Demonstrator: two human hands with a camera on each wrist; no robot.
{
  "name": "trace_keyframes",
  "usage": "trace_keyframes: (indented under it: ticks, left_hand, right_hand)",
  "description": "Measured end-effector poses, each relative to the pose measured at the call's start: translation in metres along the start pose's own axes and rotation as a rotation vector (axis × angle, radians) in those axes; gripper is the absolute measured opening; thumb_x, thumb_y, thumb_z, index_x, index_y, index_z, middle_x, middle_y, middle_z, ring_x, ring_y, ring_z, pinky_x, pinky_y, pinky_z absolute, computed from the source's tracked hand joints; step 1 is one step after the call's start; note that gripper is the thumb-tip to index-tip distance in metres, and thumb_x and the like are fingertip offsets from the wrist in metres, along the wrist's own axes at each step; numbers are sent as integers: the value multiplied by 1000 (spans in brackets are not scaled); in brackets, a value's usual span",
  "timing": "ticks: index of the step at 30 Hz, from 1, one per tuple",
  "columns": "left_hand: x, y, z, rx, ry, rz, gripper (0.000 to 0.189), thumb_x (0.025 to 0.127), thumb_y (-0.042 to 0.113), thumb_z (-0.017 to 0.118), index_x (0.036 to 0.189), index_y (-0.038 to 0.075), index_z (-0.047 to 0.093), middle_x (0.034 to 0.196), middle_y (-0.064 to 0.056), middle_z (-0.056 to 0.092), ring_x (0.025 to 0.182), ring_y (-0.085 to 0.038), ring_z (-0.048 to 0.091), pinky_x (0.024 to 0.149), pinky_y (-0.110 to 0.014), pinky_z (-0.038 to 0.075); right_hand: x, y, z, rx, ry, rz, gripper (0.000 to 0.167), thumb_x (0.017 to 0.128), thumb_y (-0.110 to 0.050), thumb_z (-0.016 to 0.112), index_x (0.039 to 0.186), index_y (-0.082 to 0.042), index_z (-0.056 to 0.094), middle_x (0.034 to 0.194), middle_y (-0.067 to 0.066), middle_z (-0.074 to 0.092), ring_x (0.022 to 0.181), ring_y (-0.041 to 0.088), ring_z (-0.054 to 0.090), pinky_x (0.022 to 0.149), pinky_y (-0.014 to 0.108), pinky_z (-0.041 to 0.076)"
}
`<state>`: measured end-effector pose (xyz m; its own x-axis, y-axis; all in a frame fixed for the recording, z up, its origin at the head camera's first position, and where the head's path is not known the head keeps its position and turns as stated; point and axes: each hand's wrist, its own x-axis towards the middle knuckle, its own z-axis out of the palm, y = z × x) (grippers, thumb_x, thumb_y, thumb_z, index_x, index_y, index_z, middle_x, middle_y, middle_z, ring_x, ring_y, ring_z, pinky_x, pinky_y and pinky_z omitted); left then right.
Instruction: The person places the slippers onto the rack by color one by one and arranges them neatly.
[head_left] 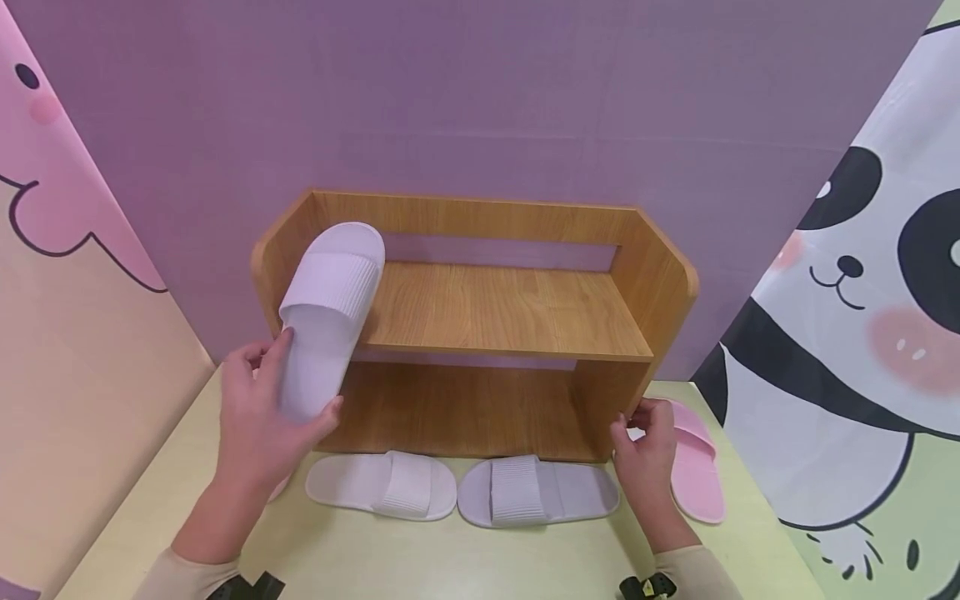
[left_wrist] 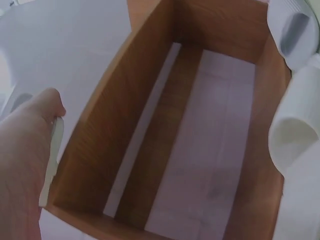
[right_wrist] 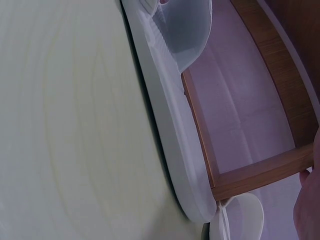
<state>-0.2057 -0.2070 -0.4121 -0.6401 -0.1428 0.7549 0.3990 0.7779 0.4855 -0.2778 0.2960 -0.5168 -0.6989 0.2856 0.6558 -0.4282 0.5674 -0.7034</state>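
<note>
My left hand (head_left: pixel 262 408) grips a pale lilac slipper (head_left: pixel 330 321) by its heel end, thumb along one edge and fingers round the other. The slipper is raised, toe up, in front of the left side of a two-tier wooden shelf (head_left: pixel 510 308). In the left wrist view the thin edge of that slipper (left_wrist: pixel 51 165) shows beside the thumb. My right hand (head_left: pixel 648 450) pinches the lower front edge of the shelf's right side panel, its fingers partly hidden in the right wrist view. Two pale slippers, one whitish (head_left: pixel 408 485) and one greyish lilac (head_left: pixel 525 492), lie before the shelf.
A pink slipper (head_left: pixel 697 467) lies on the table (head_left: pixel 420 558) right of the shelf. A white slipper (right_wrist: pixel 245 215) shows beyond the panel's corner. Part of a pinkish thing (head_left: pixel 280 487) peeks out beside the left wrist. A purple backdrop (head_left: pixel 480 100) stands behind.
</note>
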Motion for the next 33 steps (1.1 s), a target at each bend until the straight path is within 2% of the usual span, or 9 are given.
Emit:
trace_keyframes:
  ticks: [6, 9, 12, 17, 21, 28, 33]
  left_hand:
    - [8, 19, 0, 32, -89, -169, 99, 79, 35, 96, 163, 9, 53, 143, -25, 46, 131, -39, 45, 91, -61, 55]
    - [13, 27, -1, 42, -117, -208, 97, 81, 37, 94, 163, 5, 52, 143, -25, 45, 131, -40, 44, 94, -60, 52]
    - [18, 34, -2, 54, -133, -218, 93, 84, 38, 91, 161, 2, 54, 143, -26, 46, 132, -42, 43, 96, -60, 48]
    - [26, 40, 0, 60, -122, -211, 85, 86, 38, 87, 155, -3, 59, 143, -28, 50, 134, -46, 43, 101, -61, 43]
    - [31, 46, 3, 67, -118, -215, 81, 86, 37, 87, 151, -6, 61, 141, -29, 52, 135, -49, 44, 102, -62, 43]
    - [39, 56, 5, 123, -177, -267, 81, 90, 41, 82, 149, -9, 60, 145, -32, 53, 135, -52, 44, 106, -64, 42]
    - [46, 62, 7, 169, -197, -271, 80, 92, 43, 80, 148, -10, 61, 147, -33, 54, 136, -53, 45, 108, -65, 42]
  right_hand:
    - [-1, -1, 0, 8, 5, -4, 26, 94, 9, 64, 118, 8, 56, 112, 18, 61, 95, 16, 63, 85, 16, 51]
    - [-1, -1, 0, 3, 3, 10, 25, 95, 8, 64, 119, 7, 56, 113, 17, 61, 95, 16, 63, 86, 15, 50]
    - [-1, -2, 0, -3, 1, 29, 26, 96, 6, 64, 120, 7, 56, 114, 17, 61, 96, 20, 64, 87, 16, 50]
    - [-1, -3, 0, -18, -6, 52, 26, 97, 5, 64, 122, 5, 56, 117, 15, 62, 97, 18, 64, 87, 16, 50]
    - [-2, -3, 0, -10, -4, 50, 26, 97, 7, 64, 122, 6, 56, 117, 15, 62, 98, 15, 63, 88, 17, 50]
    - [-2, -1, 1, -4, 3, 39, 26, 97, 7, 64, 122, 7, 56, 116, 16, 62, 97, 17, 64, 87, 16, 50]
    - [-1, -1, 1, 0, 7, 30, 26, 96, 11, 64, 121, 8, 56, 116, 17, 62, 97, 10, 61, 87, 16, 50]
